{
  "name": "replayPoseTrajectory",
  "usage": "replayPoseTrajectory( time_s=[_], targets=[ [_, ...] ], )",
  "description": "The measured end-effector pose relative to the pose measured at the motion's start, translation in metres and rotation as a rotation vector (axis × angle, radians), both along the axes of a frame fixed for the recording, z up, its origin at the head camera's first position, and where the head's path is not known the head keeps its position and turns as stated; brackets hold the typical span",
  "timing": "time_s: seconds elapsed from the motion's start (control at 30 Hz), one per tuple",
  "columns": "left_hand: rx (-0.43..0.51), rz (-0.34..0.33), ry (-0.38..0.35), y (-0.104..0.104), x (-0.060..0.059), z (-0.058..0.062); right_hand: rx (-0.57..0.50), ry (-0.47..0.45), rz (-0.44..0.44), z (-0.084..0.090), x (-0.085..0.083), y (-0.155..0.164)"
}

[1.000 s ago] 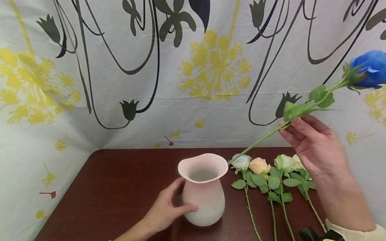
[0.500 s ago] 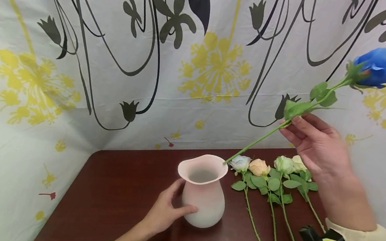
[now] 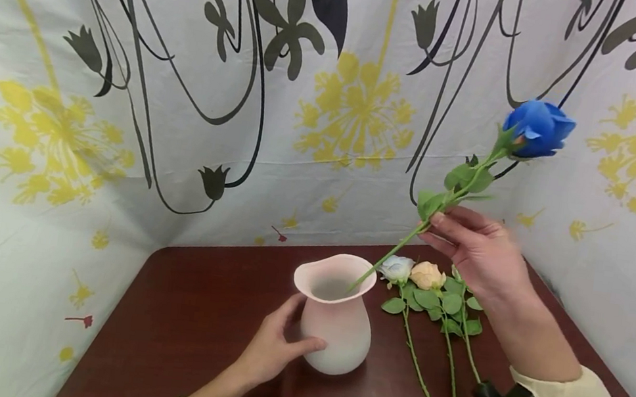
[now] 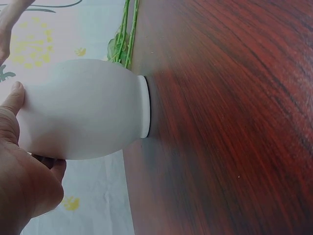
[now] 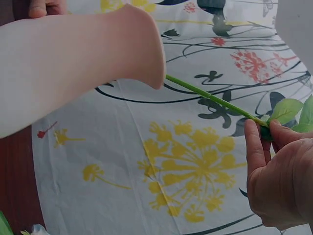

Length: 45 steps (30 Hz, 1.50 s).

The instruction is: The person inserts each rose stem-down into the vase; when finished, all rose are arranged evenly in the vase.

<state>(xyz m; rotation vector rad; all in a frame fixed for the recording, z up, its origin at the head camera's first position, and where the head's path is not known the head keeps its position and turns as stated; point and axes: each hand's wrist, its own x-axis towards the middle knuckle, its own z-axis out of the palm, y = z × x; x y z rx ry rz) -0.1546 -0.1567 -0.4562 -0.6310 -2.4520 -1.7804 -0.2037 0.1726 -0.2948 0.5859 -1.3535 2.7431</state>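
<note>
The right hand [image 3: 480,255], pinching the blue rose [image 3: 537,128], has swung toward nine o'clock, its stem tip apparently now inside the vase [image 3: 336,313] gripped by the left hand [image 3: 273,349].

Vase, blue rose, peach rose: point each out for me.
vase [image 3: 335,333], head view, on its belly.
blue rose [image 3: 536,129], head view, on the bloom.
peach rose [image 3: 426,275], head view, on the bloom lying on the table.

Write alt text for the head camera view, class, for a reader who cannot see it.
A person's right hand holds a blue rose by its stem, the stem's lower end at the mouth of a pale pink vase. The left hand grips the vase on a dark wooden table; more roses lie beside it.
</note>
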Motion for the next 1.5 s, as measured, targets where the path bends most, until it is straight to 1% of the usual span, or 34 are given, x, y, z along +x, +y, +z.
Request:
replayPoseTrajectory(
  time_s=[0.2, 0.4, 0.47, 0.57, 0.7, 0.8, 1.0, 1.1, 1.37, 1.43, 1.5],
  targets=[
    [-0.002, -0.001, -0.001, 0.000, -0.001, 0.000, 0.168, 0.004, 0.001, -0.013, 0.003, -0.023],
    [0.009, -0.002, -0.004, 0.000, -0.001, 0.000, 0.367, 0.031, 0.024, -0.026, 0.004, -0.044],
    [0.012, -0.002, -0.004, 0.000, 0.000, -0.001, 0.430, 0.047, 0.013, -0.028, 0.005, -0.049],
    [0.013, -0.005, -0.004, 0.000, 0.000, -0.001, 0.552, 0.101, -0.042, -0.027, 0.008, -0.054],
    [0.012, -0.008, 0.008, 0.000, 0.000, -0.002, 0.739, 0.201, -0.129, -0.022, 0.014, -0.057],
    [0.010, -0.005, 0.012, 0.000, -0.001, -0.003, 0.842, 0.279, -0.161, -0.019, 0.018, -0.060],
    [-0.007, -0.012, 0.029, 0.000, -0.001, -0.004, 0.973, 0.475, -0.213, -0.018, 0.025, -0.070],
    [-0.017, -0.020, 0.037, -0.001, -0.002, -0.003, 1.047, 0.539, -0.245, -0.019, 0.029, -0.077],
    [-0.034, 0.001, 0.006, -0.001, 0.000, -0.003, 1.185, 0.630, -0.273, -0.025, 0.039, -0.088],
    [-0.036, 0.000, -0.001, -0.001, 0.000, -0.002, 1.205, 0.649, -0.296, -0.026, 0.039, -0.088],
    [-0.044, 0.001, 0.000, -0.001, 0.000, -0.002, 1.203, 0.656, -0.304, -0.027, 0.040, -0.088]
  ],
)
